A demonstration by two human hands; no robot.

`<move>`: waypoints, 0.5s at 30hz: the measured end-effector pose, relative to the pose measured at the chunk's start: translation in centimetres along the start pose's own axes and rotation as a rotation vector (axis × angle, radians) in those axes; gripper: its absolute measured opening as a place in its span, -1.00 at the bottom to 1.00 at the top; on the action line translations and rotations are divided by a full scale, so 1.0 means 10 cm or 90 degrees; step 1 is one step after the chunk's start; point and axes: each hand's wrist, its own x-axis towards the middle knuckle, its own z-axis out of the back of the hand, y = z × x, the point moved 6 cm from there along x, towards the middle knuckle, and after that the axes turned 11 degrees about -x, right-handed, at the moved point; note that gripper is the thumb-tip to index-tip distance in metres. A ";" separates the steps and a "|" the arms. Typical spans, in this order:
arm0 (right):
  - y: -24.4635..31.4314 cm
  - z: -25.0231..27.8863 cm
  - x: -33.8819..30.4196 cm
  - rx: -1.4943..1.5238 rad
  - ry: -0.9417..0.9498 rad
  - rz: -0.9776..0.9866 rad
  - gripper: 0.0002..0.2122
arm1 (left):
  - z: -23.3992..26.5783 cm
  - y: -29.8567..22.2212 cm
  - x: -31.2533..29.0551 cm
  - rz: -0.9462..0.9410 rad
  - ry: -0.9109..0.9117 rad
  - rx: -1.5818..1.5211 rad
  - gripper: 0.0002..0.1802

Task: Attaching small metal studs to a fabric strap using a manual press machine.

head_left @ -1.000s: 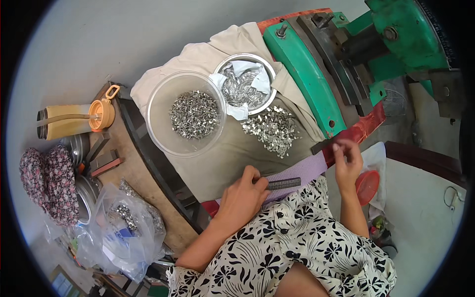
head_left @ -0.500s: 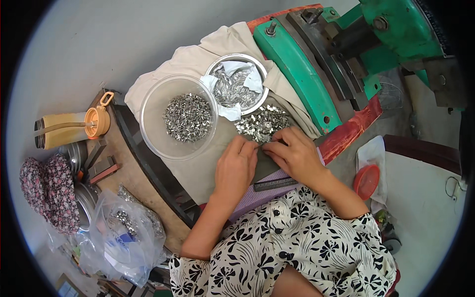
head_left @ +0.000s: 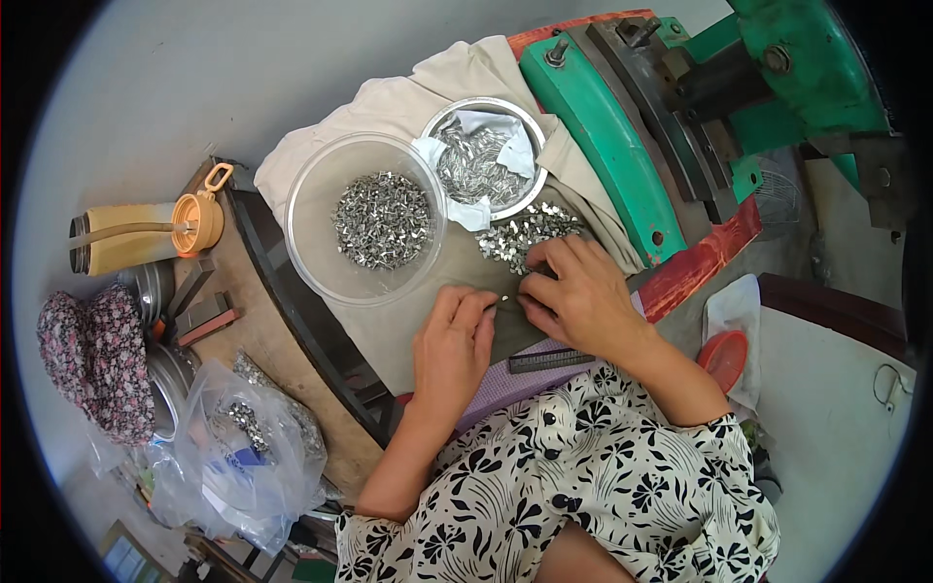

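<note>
My left hand is closed, thumb and fingers pinched together over the cloth; whatever they grip is too small to make out. Just off its fingertips shows a tiny bright metal piece. My right hand is closed too, its bent fingers at the near edge of a heap of small flat metal pieces; anything within them is hidden. Left of the heap stands a clear plastic tub holding many small metal parts. Behind the heap, a round metal bowl contains thin shiny metal pieces and white paper.
A green machine press stands at the far right. A dark ruler-like bar lies on a purple mat by my body. Leftward are a bottle with an orange lid, a plastic bag and a red lid at right.
My hands have drawn apart from where their fingertips met. A tiny bright piece now shows between them. The whole view has shifted slightly.
</note>
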 end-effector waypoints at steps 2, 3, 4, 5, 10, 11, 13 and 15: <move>0.02 -0.01 -0.02 -0.002 -0.003 0.009 -0.86 | -0.03 -0.01 0.03 -0.010 -0.001 0.020 -0.82; 0.05 0.00 -0.06 0.026 -0.013 0.022 -0.85 | -0.05 -0.02 0.04 -0.038 0.004 0.039 -0.83; 0.08 0.01 -0.12 0.054 -0.024 0.034 -0.84 | -0.07 -0.03 0.04 -0.066 0.008 0.058 -0.85; 0.09 0.00 -0.23 0.081 -0.020 0.044 -0.80 | -0.08 -0.03 0.04 -0.065 0.009 0.056 -0.85; 0.21 -0.02 -0.61 0.122 0.006 0.072 -0.79 | -0.10 -0.05 0.07 -0.076 -0.006 0.067 -0.89; 0.20 -0.05 -0.65 0.129 0.009 0.063 -0.79 | -0.11 -0.05 0.08 -0.075 -0.006 0.066 -0.89; 0.19 -0.04 -0.66 0.136 0.014 0.054 -0.78 | -0.09 -0.05 0.09 -0.079 -0.026 0.066 -0.90; 0.13 0.02 -0.57 0.138 0.007 0.037 -0.78 | -0.07 -0.04 0.09 -0.065 -0.021 0.056 -0.90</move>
